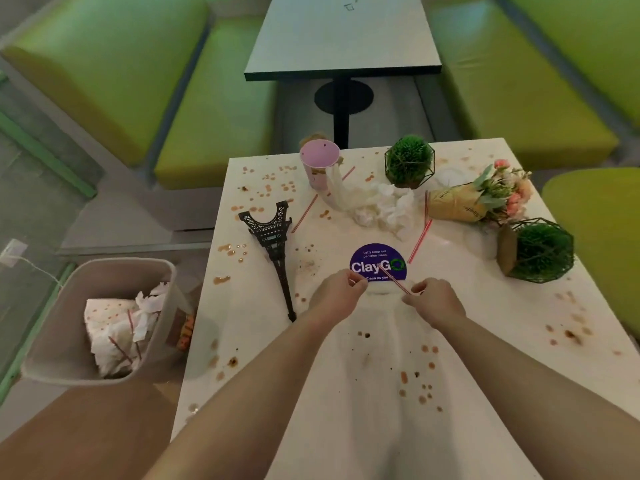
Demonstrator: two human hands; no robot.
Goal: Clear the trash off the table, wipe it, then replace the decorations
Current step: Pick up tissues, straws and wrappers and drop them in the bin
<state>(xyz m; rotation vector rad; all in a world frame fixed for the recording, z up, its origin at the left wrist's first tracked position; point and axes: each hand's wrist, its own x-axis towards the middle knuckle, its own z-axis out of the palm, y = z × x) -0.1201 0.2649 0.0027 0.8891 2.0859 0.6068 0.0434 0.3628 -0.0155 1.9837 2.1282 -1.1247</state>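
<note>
I have one view only, from the head-worn camera, looking forward and steeply down over the white worktop (346, 358) from its near edge. The wide lens sits close above both forearms, bending the scene's edges. It faces the green benches (214, 109) and second table (343, 36) beyond.

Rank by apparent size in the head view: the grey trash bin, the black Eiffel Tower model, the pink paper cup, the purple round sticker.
1. Grey trash bin, though nearer the camera
2. Black Eiffel Tower model
3. Pink paper cup and purple round sticker look alike
</note>
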